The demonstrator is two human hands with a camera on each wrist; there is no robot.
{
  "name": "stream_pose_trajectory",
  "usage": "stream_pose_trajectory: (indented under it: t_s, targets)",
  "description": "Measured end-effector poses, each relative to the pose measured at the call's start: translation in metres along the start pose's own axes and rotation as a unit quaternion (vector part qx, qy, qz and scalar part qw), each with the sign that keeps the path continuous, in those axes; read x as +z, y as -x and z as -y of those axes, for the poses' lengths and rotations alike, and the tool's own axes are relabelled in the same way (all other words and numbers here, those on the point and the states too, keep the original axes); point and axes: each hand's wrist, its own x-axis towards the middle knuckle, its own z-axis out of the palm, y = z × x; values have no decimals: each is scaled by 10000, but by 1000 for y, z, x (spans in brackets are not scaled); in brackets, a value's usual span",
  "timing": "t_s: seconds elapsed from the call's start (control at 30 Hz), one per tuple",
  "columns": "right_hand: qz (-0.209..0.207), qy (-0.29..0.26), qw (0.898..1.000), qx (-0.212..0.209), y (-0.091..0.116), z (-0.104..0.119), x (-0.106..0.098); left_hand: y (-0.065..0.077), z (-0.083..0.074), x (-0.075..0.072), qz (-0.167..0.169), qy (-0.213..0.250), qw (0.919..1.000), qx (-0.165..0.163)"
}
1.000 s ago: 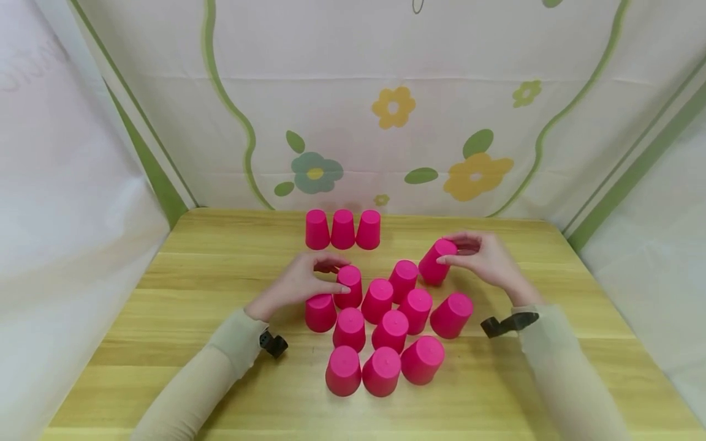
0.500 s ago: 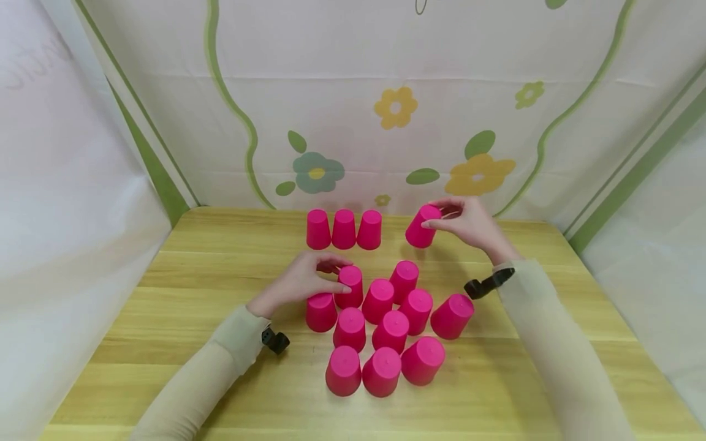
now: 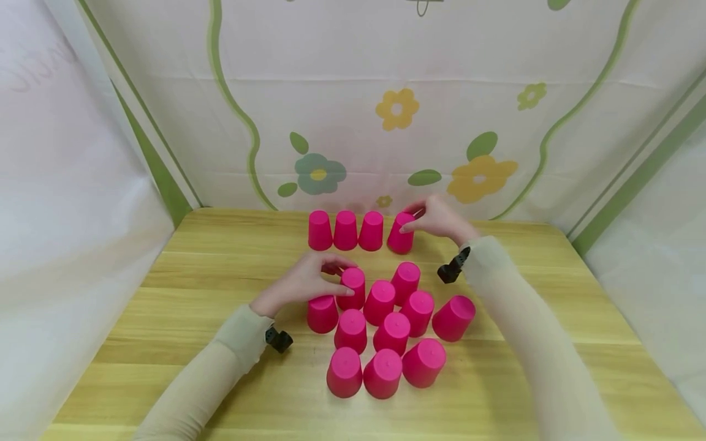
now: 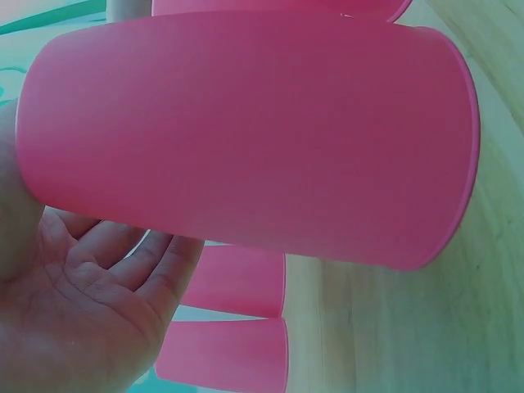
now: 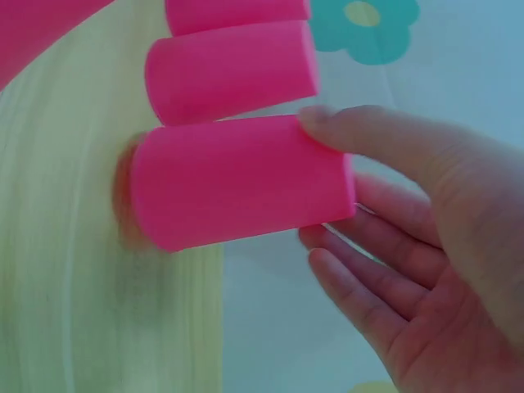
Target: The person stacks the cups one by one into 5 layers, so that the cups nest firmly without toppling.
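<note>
Upside-down pink cups stand on the wooden table. At the back, my right hand (image 3: 436,217) grips a pink cup (image 3: 399,241) at its top, thumb in front and fingers behind; this cup tilts slightly beside a row of three pink cups (image 3: 345,231). Its lower rim looks just off the table in the right wrist view, where the gripped cup (image 5: 237,184) nearly fills the middle. My left hand (image 3: 303,278) holds the top of another pink cup (image 3: 355,280), with its thumb across the front. A large cup (image 4: 246,139) hides part of that hand in the left wrist view.
Several more pink cups (image 3: 391,332) stand close together in front of my hands, one cup (image 3: 454,318) at their right side. A flower-printed curtain (image 3: 353,122) hangs behind the wooden table (image 3: 220,275). A black wrist camera (image 3: 455,264) sits on my right sleeve.
My right hand has lifted its cup from the group, moved it to the back, then left toward the end of the back row. My left hand has stayed at its cup.
</note>
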Motion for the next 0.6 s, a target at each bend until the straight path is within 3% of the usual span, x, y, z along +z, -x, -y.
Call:
stream_pose_trajectory:
  t_s: [0.1,0.33,0.6]
  targets:
    - [161,87,9998,29,-4,0,6,-1,1,1,2,3,10000,-2]
    - [116,131,9998,14,-9,0,14,0,3,2,14,39,9999,-110]
    - [-1,-121,9999,-114,0,4,3,-1,0,1,11,48,9999,-122]
